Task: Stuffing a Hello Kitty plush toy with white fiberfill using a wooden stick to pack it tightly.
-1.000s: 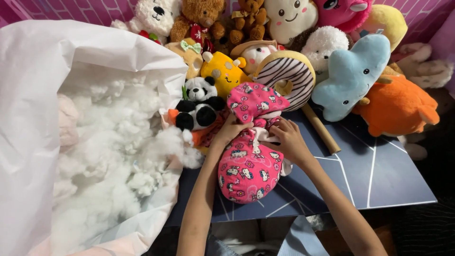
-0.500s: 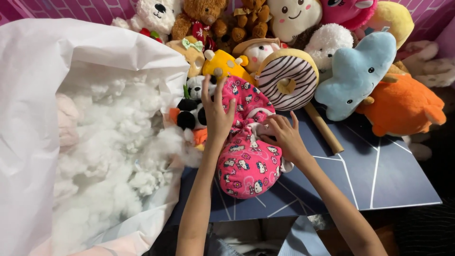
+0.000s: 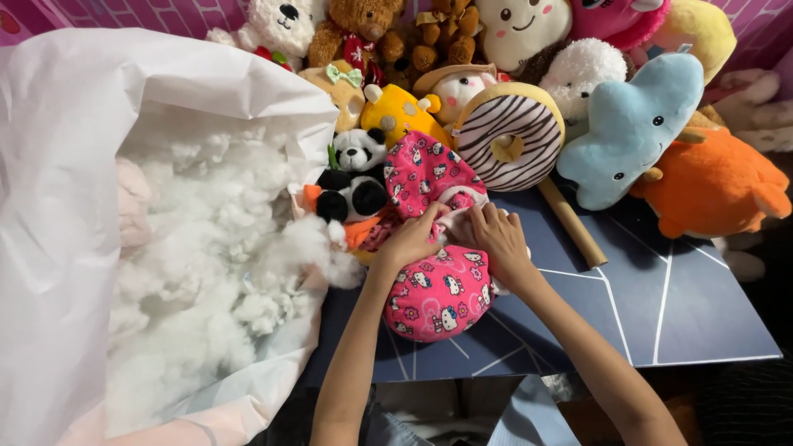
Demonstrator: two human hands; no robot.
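Pink printed plush [image 3: 434, 289]: lies on our dark bench [image 3: 694, 314], beside a panda toy [image 3: 351, 177]. Our left hand [image 3: 410, 239] and right hand [image 3: 494, 239] meet at its middle, fingers pinched on the fabric. White stuffing [image 3: 206, 248] fills a bag [image 3: 66, 165] alongside.

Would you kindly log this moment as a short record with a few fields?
Left hand: pressing on the pink printed plush at its middle
Right hand: fingers at the same spot, touching the plush
Plush state: lower half plump
Left of plush: open white bag of white stuffing
Behind: panda toy, striped doughnut plush
Surface: dark blue table
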